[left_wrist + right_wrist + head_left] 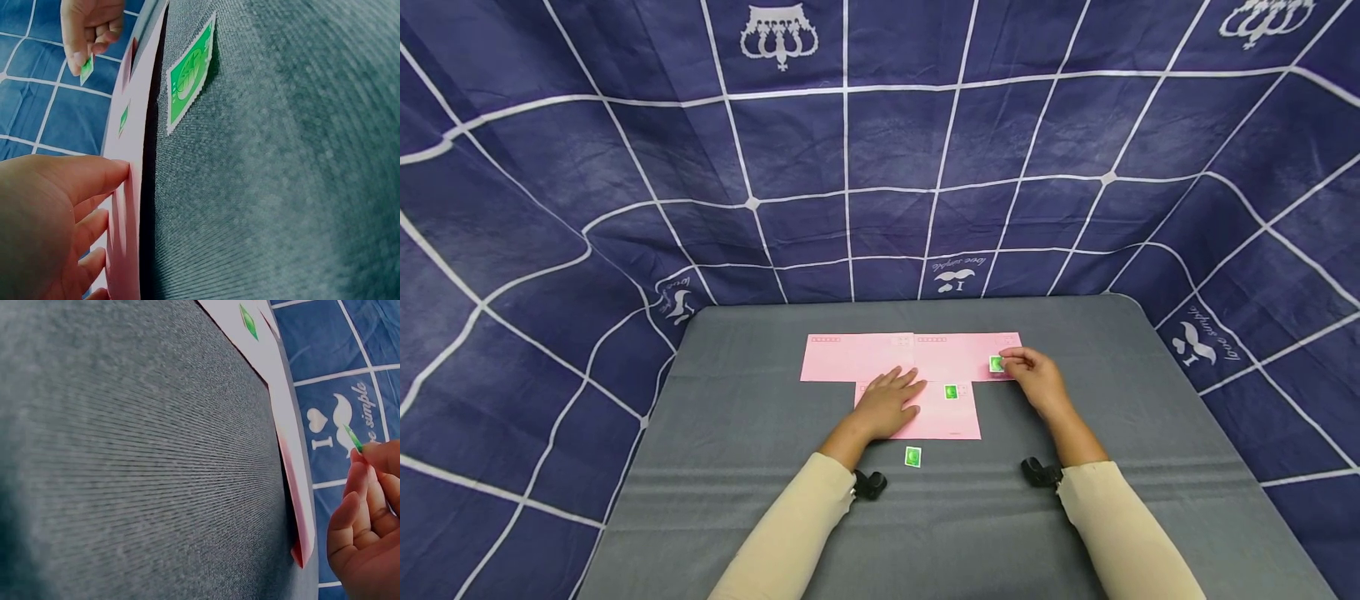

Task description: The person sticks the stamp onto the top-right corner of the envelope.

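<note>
Three pink envelopes lie on the grey table: a back left envelope (850,360), a back right envelope (947,358) and a front envelope (940,421). My right hand (1037,382) pinches a green stamp (996,364) between thumb and finger, raised above the right end of the back right envelope. The right wrist view shows this held stamp (353,437) edge-on. My left hand (886,404) rests with spread fingers on the left part of the front envelope. Another green stamp (951,392) sits near that envelope's upper right. A loose stamp (913,457) lies on the cloth nearer me.
A grey cloth covers the table (737,467). A dark blue curtain (887,142) with white grid lines encloses the back and sides. Black wrist cameras, left camera (871,485) and right camera (1040,472), sit at the cuffs.
</note>
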`<state>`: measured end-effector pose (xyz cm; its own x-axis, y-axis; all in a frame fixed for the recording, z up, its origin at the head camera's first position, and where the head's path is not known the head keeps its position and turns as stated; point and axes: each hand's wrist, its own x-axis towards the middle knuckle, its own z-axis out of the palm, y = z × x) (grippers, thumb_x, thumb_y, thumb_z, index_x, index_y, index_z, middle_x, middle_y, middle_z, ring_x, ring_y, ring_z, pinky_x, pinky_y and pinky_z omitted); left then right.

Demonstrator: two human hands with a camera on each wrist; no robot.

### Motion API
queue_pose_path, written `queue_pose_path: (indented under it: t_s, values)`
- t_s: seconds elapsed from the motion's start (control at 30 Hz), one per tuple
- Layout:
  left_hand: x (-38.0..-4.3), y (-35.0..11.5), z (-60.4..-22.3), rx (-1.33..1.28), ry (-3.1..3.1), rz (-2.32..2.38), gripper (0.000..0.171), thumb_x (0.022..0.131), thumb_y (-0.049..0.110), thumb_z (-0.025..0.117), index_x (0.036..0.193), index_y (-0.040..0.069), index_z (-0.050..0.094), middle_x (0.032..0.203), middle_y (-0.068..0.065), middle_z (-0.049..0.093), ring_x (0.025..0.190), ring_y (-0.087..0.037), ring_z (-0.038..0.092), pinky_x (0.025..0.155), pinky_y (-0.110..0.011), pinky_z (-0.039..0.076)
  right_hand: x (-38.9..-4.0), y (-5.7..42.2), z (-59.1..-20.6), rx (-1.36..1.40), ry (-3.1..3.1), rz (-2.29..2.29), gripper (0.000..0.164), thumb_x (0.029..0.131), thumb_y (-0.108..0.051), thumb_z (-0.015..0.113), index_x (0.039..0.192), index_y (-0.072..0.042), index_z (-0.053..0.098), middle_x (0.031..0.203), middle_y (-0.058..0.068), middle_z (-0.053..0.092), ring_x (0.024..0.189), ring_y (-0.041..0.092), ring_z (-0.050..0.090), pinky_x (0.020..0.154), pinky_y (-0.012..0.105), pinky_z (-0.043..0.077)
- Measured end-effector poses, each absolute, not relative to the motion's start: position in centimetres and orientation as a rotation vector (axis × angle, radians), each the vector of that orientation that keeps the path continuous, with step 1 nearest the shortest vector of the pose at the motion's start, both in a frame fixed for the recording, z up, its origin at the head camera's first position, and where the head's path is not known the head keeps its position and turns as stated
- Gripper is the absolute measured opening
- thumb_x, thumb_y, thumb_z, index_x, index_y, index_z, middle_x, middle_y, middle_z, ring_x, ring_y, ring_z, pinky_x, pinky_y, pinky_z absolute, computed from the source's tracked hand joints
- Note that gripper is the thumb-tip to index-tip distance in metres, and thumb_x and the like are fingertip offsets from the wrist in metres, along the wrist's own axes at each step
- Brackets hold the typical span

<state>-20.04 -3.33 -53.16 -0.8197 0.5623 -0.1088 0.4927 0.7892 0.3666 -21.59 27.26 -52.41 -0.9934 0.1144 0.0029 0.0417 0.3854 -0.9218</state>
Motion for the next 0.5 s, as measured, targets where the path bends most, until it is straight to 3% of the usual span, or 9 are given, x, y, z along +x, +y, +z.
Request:
queue_pose_path:
  t_s: [0.17, 0.5]
  values:
    - [-20.0, -3.5, -53.1, 0.831, 2.763, 0.483, 0.054, 0.103, 0.033, 0.052, 0.155, 0.022, 0.044, 0.166, -0.001, 0.032, 0.157, -0.03, 0.023, 0.127, -0.051, 0.021, -22.2, 27.4, -52.6, -0.182, -2.526, 1.768, 0.028, 0.096, -0.01, 0.065, 0.119, 0.006, 0.067, 0.089, -0.009, 0.066, 0.077, -0.002, 0.059, 0.071, 0.012, 0.051]
    - [-20.1, -3.4, -53.2, 0.838, 2.764, 0.472, 0.054, 0.103, 0.033, 0.052, 0.155, 0.021, 0.044, 0.166, -0.003, 0.034, 0.156, -0.032, 0.024, 0.126, -0.053, 0.023, -23.5, 28.0, -52.5, -0.177, -2.518, 1.764, 0.028, 0.097, -0.008, 0.064, 0.12, 0.007, 0.067, 0.087, -0.013, 0.065, 0.076, 0.0, 0.058, 0.069, 0.015, 0.05]
